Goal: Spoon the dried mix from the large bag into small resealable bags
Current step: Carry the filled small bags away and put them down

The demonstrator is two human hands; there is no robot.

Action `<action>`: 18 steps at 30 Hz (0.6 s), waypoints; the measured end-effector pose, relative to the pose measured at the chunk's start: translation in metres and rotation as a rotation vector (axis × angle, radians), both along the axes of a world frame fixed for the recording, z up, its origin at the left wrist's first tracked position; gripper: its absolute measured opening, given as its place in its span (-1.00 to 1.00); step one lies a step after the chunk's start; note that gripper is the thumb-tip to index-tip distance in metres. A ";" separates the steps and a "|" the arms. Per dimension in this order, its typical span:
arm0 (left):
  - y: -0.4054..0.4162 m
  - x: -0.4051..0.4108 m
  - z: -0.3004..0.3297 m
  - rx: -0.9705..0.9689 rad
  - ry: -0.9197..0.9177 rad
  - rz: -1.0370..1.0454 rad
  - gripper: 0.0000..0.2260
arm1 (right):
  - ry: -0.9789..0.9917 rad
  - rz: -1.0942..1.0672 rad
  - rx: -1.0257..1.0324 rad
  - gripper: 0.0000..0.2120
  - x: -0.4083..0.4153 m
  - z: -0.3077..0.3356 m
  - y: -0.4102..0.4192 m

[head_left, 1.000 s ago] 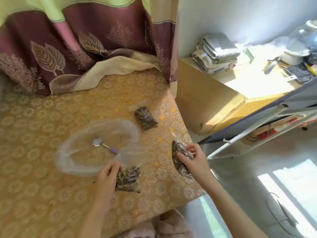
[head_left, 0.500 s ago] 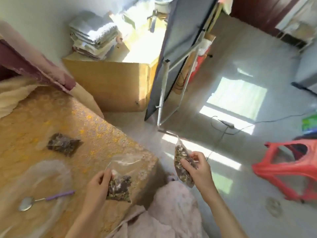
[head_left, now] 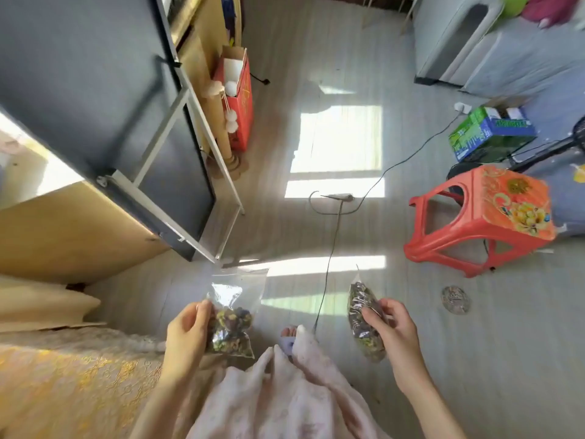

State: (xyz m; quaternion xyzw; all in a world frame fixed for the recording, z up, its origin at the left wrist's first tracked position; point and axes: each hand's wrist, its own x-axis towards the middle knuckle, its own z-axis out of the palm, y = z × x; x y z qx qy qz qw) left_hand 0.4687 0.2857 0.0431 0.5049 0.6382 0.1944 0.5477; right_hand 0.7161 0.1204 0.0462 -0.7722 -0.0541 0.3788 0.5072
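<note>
My left hand (head_left: 186, 331) grips a small clear resealable bag (head_left: 232, 324) partly filled with dark dried mix, its empty top standing up. My right hand (head_left: 392, 327) holds a second small bag (head_left: 361, 318), packed with mix and seen edge-on. Both bags hang in the air over the floor, in front of my lap. The large bag and the spoon are out of view.
The gold patterned table (head_left: 63, 384) shows only at the lower left. A red plastic stool (head_left: 481, 217) stands on the floor at right, with a cable (head_left: 332, 245) running across the middle. A dark board on a white frame (head_left: 104, 115) leans at left.
My view has swung right, away from the table toward the floor. Both hands have carried their bags off the table edge and now hold them over my lap.
</note>
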 end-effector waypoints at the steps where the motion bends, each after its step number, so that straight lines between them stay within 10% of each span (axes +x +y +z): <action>1: 0.005 0.017 0.001 -0.004 -0.016 0.006 -0.68 | 0.001 -0.023 -0.002 -0.83 0.013 0.001 0.001; 18: 0.185 0.163 -0.029 0.023 0.060 -0.106 -0.71 | -0.016 -0.272 0.067 -0.85 0.153 -0.018 0.160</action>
